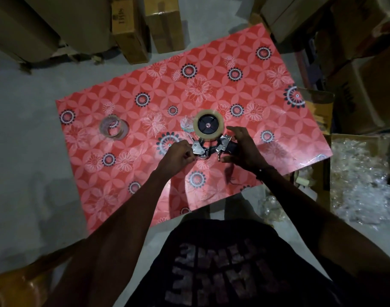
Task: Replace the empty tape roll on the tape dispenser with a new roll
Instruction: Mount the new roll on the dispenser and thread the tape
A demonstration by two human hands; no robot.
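Observation:
A hand-held tape dispenser (211, 148) lies on the red flowered table (267, 69), with a full clear tape roll (209, 125) seated on its black hub. My left hand (178, 152) has its fingers curled at the metal front end of the dispenser, pinching there; the tape end itself is too small to make out. My right hand (241, 147) grips the dark handle side of the dispenser. Two used clear rolls (114, 129) lie overlapping at the left of the table, apart from both hands.
Cardboard boxes (132, 29) stand along the far edge and at the right. A box of crumpled clear plastic (362, 180) sits at the right, beside the table. A brown chair (18, 286) is at the lower left. The floor is grey concrete.

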